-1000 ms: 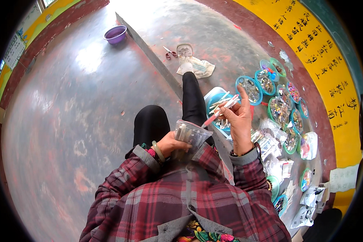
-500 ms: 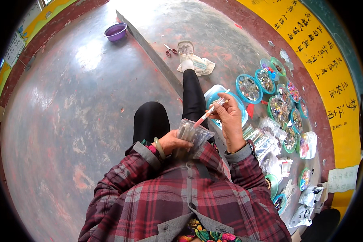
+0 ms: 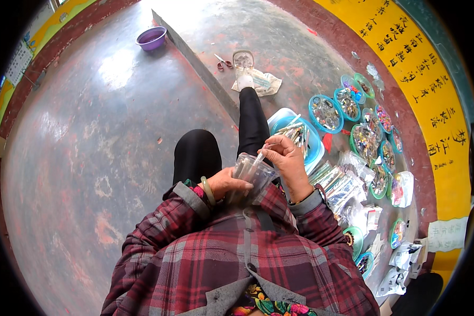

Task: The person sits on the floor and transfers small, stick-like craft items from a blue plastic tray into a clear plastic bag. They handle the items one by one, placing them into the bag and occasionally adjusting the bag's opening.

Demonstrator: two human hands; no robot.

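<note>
In my left hand (image 3: 225,183) is a clear plastic bag (image 3: 260,178), its mouth toward my right hand, with several slim pale sticks inside. My right hand (image 3: 288,162) pinches the upper end of a thin, pen-like stick (image 3: 257,159) between thumb and fingers. That stick's lower part is down in the bag. Just beyond my right hand stands a blue basin (image 3: 315,151) inside a white tub (image 3: 279,115). Many similar pen-like sticks (image 3: 298,132) lie in the basin, partly hidden by my hand.
To the right, several round baskets (image 3: 326,114) of small colourful pieces stand on the floor. Filled clear packets (image 3: 338,184) are piled by my right forearm. Scissors (image 3: 224,63) and a cloth (image 3: 268,84) lie near my foot. A purple basin (image 3: 151,39) sits farther off by a raised strip (image 3: 195,68).
My right hand has moved down and left, bringing the pen-like stick lower into the bag. More of the sticks in the blue basin show. My left hand holds nearly still.
</note>
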